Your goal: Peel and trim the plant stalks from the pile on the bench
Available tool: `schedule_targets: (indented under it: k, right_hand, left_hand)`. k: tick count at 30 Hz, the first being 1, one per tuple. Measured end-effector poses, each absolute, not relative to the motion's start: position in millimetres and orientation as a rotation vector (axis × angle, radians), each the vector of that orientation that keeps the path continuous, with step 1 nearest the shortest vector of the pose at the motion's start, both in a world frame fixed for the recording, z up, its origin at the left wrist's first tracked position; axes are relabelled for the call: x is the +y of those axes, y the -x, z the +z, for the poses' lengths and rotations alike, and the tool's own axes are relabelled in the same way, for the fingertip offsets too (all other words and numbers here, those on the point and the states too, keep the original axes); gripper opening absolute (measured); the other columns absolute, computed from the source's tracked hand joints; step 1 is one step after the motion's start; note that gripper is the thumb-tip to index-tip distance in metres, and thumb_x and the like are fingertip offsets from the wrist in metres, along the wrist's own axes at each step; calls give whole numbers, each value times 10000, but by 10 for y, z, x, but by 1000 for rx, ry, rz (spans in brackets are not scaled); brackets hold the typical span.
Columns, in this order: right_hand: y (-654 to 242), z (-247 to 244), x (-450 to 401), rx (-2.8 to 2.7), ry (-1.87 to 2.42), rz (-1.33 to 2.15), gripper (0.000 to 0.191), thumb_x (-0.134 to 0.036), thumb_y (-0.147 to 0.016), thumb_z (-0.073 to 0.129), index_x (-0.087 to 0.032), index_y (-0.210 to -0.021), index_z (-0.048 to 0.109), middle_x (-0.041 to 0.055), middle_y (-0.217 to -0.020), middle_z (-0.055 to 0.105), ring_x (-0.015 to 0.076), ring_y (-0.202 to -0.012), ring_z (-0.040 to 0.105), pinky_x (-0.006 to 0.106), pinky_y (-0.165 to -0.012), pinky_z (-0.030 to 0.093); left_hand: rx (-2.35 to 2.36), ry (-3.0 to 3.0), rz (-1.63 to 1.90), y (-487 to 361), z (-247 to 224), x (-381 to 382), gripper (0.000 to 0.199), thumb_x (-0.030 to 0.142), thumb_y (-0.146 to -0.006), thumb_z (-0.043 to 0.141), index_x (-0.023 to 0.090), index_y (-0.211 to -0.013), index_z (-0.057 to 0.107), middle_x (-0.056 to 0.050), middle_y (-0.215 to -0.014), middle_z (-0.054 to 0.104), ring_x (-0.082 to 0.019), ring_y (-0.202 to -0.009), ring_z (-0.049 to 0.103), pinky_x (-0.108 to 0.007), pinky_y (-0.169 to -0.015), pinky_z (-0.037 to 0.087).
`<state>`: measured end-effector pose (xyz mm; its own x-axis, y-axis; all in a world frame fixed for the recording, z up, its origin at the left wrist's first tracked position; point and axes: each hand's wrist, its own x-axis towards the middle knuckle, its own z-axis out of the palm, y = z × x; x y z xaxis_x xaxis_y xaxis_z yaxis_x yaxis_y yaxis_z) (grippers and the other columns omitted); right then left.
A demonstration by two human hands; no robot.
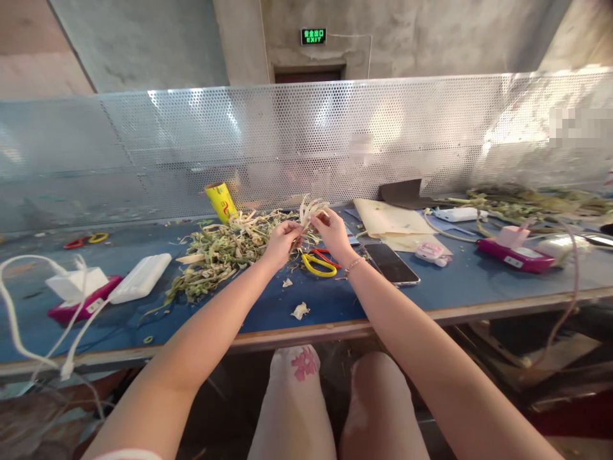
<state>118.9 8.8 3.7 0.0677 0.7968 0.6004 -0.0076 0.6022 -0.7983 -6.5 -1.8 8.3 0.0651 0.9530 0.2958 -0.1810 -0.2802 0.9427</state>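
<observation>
Both my hands meet above the blue table around a pale, dried plant piece [311, 209] with thin, ribbon-like strips fanning upward. My left hand [286, 241] pinches its lower end between thumb and fingers. From the right, my right hand [331, 229] is closed on its strips. Just left of them spreads a heap of dried green and straw-coloured plants [218, 252]. Beneath my right hand lie scissors with red and yellow handles [320, 264]; their blades are hidden. Two pale scraps, one of them a crumpled scrap [300, 311], lie nearer the front edge.
A yellow tube [221, 202] stands tilted behind the heap. Right of my hands are a phone [391, 263], brown paper [393, 218] and a pink case [432, 253]. Magenta power strips with cables sit at both sides. A perforated metal screen [306, 140] closes the back.
</observation>
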Motion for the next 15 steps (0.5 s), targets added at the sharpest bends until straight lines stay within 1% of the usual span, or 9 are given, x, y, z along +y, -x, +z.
schedule_targets:
  k: [4,8,12,15]
  right_hand:
    - [-1188,18,94,-1383,754,623,116,-286,-678,550,-195,-689,478,-43,-602,495,84,-554,480,228,-551,411]
    - [-1176,15,67,-1397,810,574,74,-260,-679,535,-193,-700,511,-38,-601,513,87,-537,502,237,-557,421]
    - [-1172,33,33,-1451,702,596,73,-212,-676,510,-186,-738,539,-13,-675,549,100,-585,549,253,-592,448]
    - [-1176,47,21,-1520,632,642,148,-158,-669,480,-189,-792,556,-5,-697,575,113,-643,583,268,-651,469]
  left_hand:
    - [902,-1377,1424,42,52,-8,170,204,-609,648,144,-704,522,27,-566,558,-78,-463,512,-226,-486,445]
    - [928,-1422,1466,17,3,30,174,211,-637,636,141,-756,531,10,-632,588,-82,-479,536,-258,-534,483]
    - [905,-1420,1506,35,16,35,229,217,-631,635,166,-801,491,44,-582,560,-87,-464,545,-245,-517,483]
    - [881,-1433,1542,67,52,25,244,205,-621,625,191,-792,452,64,-542,547,-87,-429,528,-223,-474,457]
